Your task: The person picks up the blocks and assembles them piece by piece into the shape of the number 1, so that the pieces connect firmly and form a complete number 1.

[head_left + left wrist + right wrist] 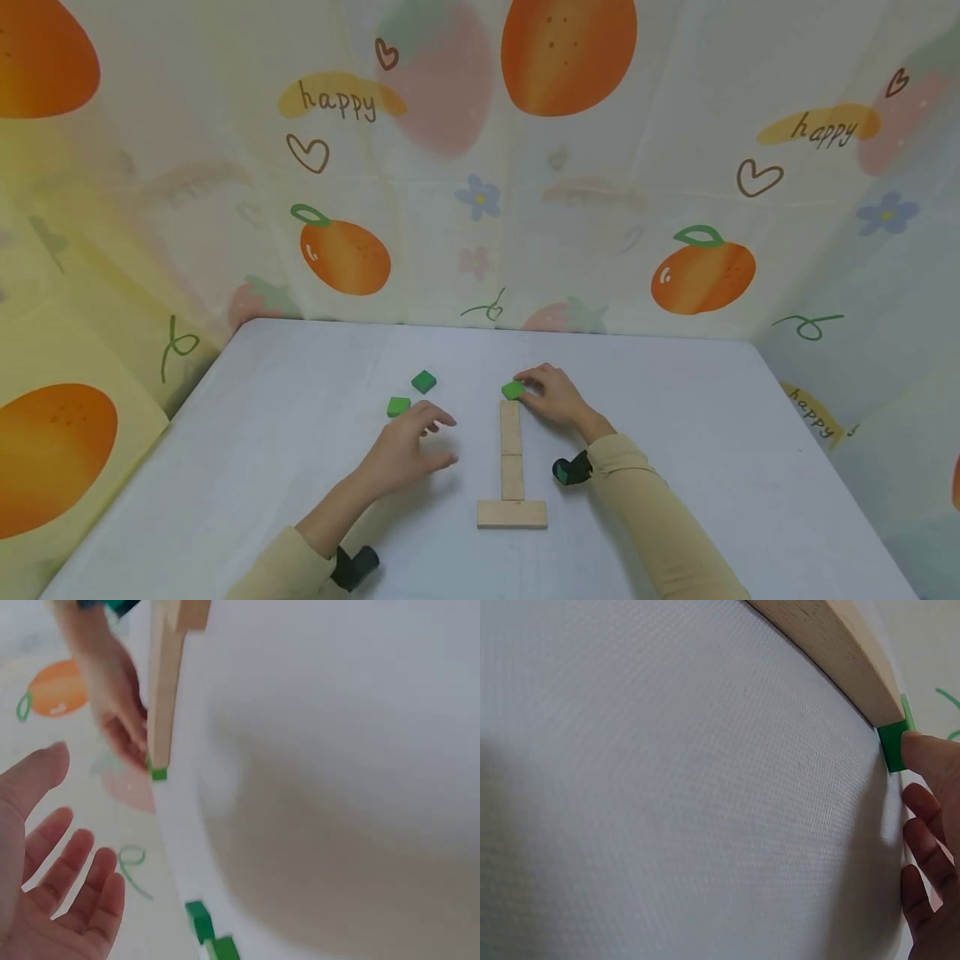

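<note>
My right hand [553,395] pinches a small green block [512,390] at the far end of a line of wooden blocks. In the right wrist view the thumb presses the green block [892,746], which sits against the end of a wooden block [840,656]. Two wooden blocks [511,427] lie end to end, and a third wooden block [512,514] lies crosswise at their near end. To the left, my left hand [401,446] hovers over the table with its fingers relaxed, holding nothing. Just beyond it are a light green block [398,407] and a darker green block [423,382].
A white-covered table [675,400] lies beneath everything. Behind it hangs a cloth [420,200] printed with fruit, hearts and words, which also drapes down both sides. Each wrist carries a small black camera [572,468].
</note>
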Available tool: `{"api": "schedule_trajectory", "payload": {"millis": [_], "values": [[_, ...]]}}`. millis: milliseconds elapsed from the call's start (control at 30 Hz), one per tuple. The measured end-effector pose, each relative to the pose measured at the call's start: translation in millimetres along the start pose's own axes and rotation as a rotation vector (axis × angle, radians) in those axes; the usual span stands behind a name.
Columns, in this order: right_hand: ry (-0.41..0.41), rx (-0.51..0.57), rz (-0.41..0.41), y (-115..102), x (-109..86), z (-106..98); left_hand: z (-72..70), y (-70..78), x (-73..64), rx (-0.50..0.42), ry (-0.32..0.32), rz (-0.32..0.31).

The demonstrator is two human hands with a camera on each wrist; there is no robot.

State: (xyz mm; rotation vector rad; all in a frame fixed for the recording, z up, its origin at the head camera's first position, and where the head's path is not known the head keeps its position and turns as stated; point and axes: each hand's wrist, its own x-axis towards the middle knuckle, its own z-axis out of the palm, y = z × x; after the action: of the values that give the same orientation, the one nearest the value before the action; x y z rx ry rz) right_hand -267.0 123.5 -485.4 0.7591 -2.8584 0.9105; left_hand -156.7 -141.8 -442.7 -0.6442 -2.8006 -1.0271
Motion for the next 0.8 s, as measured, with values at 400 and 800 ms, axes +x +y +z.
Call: {"api": "schedule_trajectory", "payload": {"millis": [400, 800], "values": [[0.004, -0.003, 0.011, 0.6, -0.3, 1.0, -35.7, -23.8, 22.3, 0.001, 0.185, -0.046], [0.011, -0.013, 0.003, 3.8, 0.9, 3.5, -39.9, -48.4, 27.8, 0.000, 0.178, -0.159]]}}
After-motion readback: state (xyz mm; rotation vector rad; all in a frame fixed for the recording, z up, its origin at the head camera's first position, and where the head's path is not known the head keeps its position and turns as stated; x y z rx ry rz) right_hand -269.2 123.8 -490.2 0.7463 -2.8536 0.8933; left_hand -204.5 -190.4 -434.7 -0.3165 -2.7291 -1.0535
